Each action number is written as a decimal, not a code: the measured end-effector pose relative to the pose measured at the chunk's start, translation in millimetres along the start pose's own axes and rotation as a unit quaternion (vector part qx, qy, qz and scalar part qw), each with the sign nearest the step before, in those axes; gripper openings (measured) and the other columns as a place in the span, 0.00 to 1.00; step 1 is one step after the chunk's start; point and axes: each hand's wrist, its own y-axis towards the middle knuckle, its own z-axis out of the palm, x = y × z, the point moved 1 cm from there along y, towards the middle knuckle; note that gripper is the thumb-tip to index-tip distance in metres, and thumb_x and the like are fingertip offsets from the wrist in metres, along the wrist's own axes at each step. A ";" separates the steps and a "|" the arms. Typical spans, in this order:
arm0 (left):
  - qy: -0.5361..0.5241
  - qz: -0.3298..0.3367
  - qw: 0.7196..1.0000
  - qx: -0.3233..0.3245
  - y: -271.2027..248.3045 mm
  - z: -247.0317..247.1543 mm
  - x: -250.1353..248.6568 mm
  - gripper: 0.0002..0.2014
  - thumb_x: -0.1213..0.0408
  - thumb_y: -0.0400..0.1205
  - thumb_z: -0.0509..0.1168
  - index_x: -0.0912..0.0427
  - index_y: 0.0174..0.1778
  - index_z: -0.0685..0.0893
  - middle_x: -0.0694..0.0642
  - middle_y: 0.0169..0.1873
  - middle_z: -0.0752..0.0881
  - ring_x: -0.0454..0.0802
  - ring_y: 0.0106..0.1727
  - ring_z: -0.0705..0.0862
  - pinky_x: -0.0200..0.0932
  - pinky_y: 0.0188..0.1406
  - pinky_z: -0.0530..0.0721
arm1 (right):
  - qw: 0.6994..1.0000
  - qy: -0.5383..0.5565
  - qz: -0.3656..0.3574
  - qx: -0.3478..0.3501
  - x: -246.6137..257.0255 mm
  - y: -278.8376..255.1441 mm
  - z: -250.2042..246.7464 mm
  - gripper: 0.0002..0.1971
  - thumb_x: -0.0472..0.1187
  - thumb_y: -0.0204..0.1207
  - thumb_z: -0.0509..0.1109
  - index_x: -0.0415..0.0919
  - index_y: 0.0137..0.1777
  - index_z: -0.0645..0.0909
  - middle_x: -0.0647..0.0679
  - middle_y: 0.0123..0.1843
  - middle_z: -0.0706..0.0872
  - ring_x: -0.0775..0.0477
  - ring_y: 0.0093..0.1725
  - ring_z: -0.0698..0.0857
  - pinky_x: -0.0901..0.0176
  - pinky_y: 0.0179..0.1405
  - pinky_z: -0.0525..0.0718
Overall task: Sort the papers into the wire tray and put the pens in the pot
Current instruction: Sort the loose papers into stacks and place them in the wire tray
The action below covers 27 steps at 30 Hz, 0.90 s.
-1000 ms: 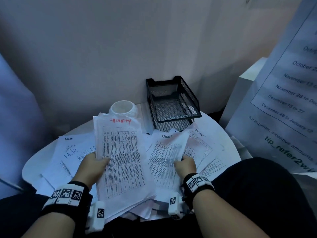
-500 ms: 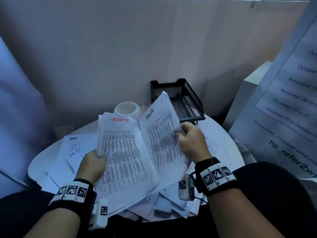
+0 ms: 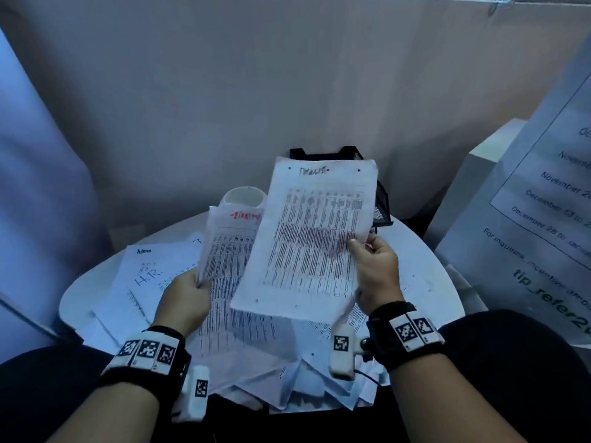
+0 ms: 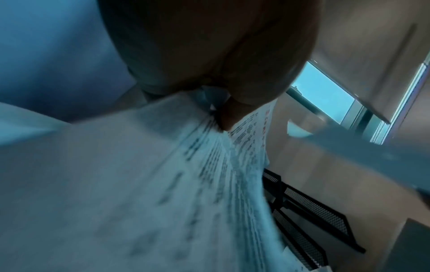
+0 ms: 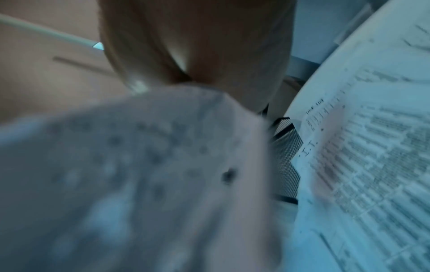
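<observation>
Tray (image 3: 380, 206) sits at the far edge of the worktop (image 3: 425, 282), straight ahead of us and a little to the right, mostly hidden behind the sheet (image 3: 313, 238) we hold up. That bearing decides the next move, in our judgement: the sheet must travel forward and away, and our right hand (image 3: 372, 270), which pinches the sheet's right edge between thumb and fingers, is the nearer one to the tray.

Sheet stands nearly upright, long axis running away from us toward the tray, handwritten heading at its far end. Only the tray's black back rim and right mesh side show past it.

Left hand (image 3: 185, 298) grips the left edge of a stack (image 3: 224, 260) with a red heading, thumb on top, tilted up just left of the raised sheet; the sheet overlaps the stack's right side. Whether they touch, we cannot tell.

Pot (image 3: 244, 198) stands white and open-mouthed just left of the tray, beyond the stack. No pens visible from here.

Loose papers (image 3: 144, 276) cover the near worktop under both hands. Wrist views too blurred to add much.
</observation>
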 end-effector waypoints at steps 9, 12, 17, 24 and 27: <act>-0.245 -0.062 0.965 0.070 5.9 3.7 -1.4 0.08 0.65 0.88 0.66 0.64 0.54 0.89 0.65 0.49 0.93 0.68 0.51 0.92 0.66 0.60 0.88 | 0.990 -0.107 0.050 0.076 -36.4 -11.8 3.5 0.04 0.30 0.82 0.72 0.37 0.49 0.88 0.37 0.49 0.92 0.39 0.50 0.89 0.45 0.55 0.89; -0.292 -0.061 0.952 0.076 2.1 7.3 -7.3 0.10 0.64 0.89 0.64 0.65 0.57 0.89 0.66 0.52 0.93 0.69 0.58 0.90 0.71 0.68 0.83 | 0.968 -0.209 0.089 0.111 -61.5 -19.9 4.6 0.04 0.34 0.84 0.70 0.38 0.53 0.87 0.39 0.53 0.91 0.38 0.53 0.89 0.43 0.59 0.89; -0.248 -0.033 0.960 0.128 -13.0 12.4 -13.4 0.22 0.41 0.86 0.66 0.57 0.61 0.87 0.55 0.54 0.92 0.59 0.58 0.90 0.63 0.67 0.85 | 0.949 -0.218 0.141 0.178 -78.1 -31.5 13.4 0.07 0.37 0.88 0.65 0.45 0.61 0.82 0.46 0.61 0.88 0.45 0.61 0.87 0.55 0.55 0.85; -0.147 -0.029 0.978 0.148 -9.9 21.8 -9.0 0.08 0.66 0.84 0.74 0.61 0.57 0.87 0.62 0.47 0.94 0.62 0.46 0.94 0.58 0.44 0.92 | 0.944 -0.206 0.192 0.173 -94.8 -22.4 6.7 0.06 0.38 0.87 0.67 0.45 0.60 0.81 0.44 0.58 0.86 0.45 0.52 0.85 0.44 0.56 0.87; -0.150 -0.025 0.981 0.121 -5.7 21.2 -6.2 0.06 0.68 0.85 0.72 0.65 0.55 0.88 0.64 0.46 0.93 0.65 0.46 0.93 0.52 0.39 0.87 | 0.951 -0.250 0.180 0.005 -99.8 -9.5 -18.5 0.10 0.38 0.84 0.69 0.42 0.64 0.77 0.44 0.59 0.83 0.50 0.39 0.82 0.55 0.37 0.85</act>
